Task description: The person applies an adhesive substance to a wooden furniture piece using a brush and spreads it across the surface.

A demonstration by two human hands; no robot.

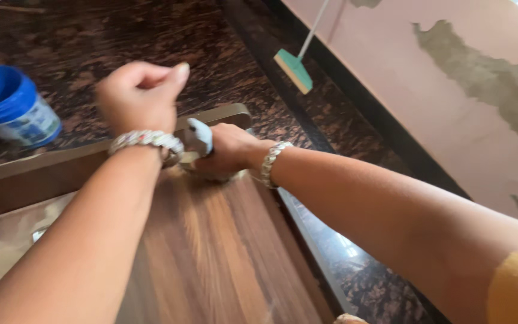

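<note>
Right hand point(226, 150) wraps tight round a pale grey-blue tool with a rounded plastic handle point(199, 135), pressing it down at the far end of the brown wood-grain laminate board point(211, 252); left hand point(139, 96) curls into a loose fist just at nine o'clock of it, holding nothing I can make out; risk, as I judge it: the tool skids off the board's edge, or the near left wrist gets caught; a blue plastic bucket point(7, 105) sits well off at nine o'clock.

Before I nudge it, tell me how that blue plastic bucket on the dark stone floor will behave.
The blue bucket stands upright on a flat base, so it would probably slide rather than roll. The stone floor looks polished, likely offering little grip. Its contents are hidden, so its weight and tendency to tip are uncertain.
</note>
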